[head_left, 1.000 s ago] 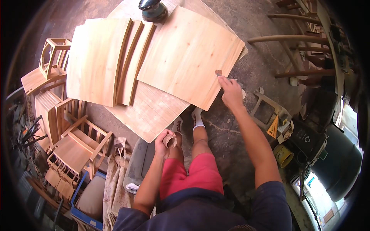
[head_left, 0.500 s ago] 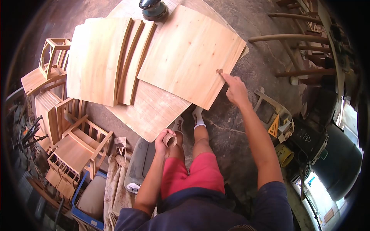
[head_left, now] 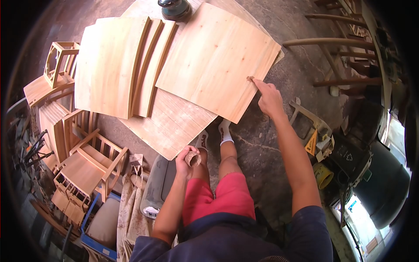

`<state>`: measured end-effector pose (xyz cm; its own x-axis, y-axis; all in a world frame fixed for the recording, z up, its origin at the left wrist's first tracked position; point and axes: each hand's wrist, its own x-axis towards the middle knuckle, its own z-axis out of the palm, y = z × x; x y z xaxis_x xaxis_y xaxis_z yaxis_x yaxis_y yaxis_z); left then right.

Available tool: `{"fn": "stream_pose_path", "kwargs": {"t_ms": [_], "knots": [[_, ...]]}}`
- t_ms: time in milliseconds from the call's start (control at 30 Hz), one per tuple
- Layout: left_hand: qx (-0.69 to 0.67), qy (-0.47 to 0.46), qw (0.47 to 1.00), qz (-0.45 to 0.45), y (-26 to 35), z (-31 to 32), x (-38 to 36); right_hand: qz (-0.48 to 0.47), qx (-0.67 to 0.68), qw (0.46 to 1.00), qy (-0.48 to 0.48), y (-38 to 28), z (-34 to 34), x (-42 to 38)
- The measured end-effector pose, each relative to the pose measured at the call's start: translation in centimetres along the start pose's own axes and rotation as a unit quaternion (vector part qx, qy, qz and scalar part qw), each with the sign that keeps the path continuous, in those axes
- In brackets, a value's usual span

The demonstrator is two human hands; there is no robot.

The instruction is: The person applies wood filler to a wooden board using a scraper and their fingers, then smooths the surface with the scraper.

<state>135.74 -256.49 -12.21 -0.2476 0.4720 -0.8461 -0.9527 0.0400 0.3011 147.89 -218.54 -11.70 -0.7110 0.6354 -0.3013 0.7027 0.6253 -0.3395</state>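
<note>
A square light wooden panel (head_left: 218, 61) lies on a larger board (head_left: 174, 122). My right hand (head_left: 270, 99) is at the panel's right edge, its fingers on a small brown patch (head_left: 250, 79); whether that is a loose piece or filler is too small to tell. Near the board's front corner, my left hand (head_left: 183, 163) is wrapped round a brown, hollow, roll-like piece (head_left: 192, 160). Left of the panel, several curved wooden panels (head_left: 109, 65) lie overlapping. Behind them a dark sander-like tool (head_left: 175, 8) stands on the board.
Small wooden chairs (head_left: 87, 168) and a blue crate (head_left: 98, 244) are at the left. A grey case (head_left: 155, 187) sits by my left forearm. On the right are a yellow triangle (head_left: 311, 142), a yellow bucket (head_left: 323, 175) and curved wooden frames (head_left: 331, 43).
My right hand has shifted very slightly right and down, with its fingers still at the brown patch. My left hand keeps its hold on the roll-like piece.
</note>
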Motion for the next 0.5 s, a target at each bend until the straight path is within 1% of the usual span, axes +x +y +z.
{"fn": "stream_pose_path", "kwargs": {"t_ms": [100, 300, 400, 500], "knots": [[-0.004, 0.001, 1.000, -0.002, -0.1, -0.2, 0.0, -0.006, -0.028, 1.000, -0.008, -0.2, -0.2, 1.0], [-0.003, 0.001, 1.000, -0.009, -0.2, -0.7, -0.4, -0.044, -0.083, 0.995, 0.011, -0.5, 0.9, 0.7], [0.003, 0.005, 1.000, -0.010, -0.2, -0.9, -0.4, -0.079, -0.166, 0.981, 0.057, -0.8, 3.2, -0.4], [0.006, 0.006, 1.000, -0.010, -0.3, -1.0, -0.2, -0.074, -0.160, 0.984, 0.015, -1.9, 3.9, -1.9]]}}
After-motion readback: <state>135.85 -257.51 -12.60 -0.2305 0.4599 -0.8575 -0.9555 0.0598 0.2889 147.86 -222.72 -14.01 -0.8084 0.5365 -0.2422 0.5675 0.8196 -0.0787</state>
